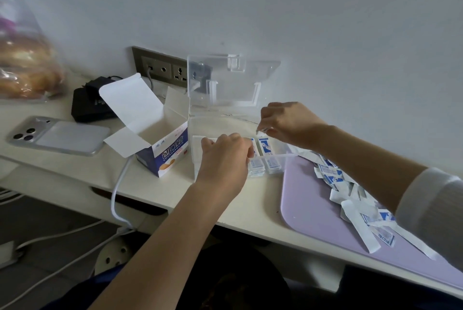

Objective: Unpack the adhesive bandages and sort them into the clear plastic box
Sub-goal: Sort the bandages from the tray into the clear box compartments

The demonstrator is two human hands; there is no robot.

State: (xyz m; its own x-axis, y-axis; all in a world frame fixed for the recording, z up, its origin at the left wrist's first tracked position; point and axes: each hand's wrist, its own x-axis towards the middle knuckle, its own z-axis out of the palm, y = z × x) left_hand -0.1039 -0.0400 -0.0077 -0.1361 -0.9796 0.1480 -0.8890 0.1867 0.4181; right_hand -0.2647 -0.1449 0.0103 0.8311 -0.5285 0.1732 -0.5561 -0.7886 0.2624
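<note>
So, far left there's my phone point(59, 135) lying face down on the desk point(82, 167), then the opened bandage carton point(160, 152) just left of the clear plastic box point(200, 129), lid up against the wall. My left hand point(225, 159) rests over the box's front edge, fingers curled together. A few bandages point(265, 149) stand inside. My right hand point(288, 124) hovers above them, pinching something small. Loose bandage pile point(350, 192) sits on the purple mat point(313, 197).
</note>
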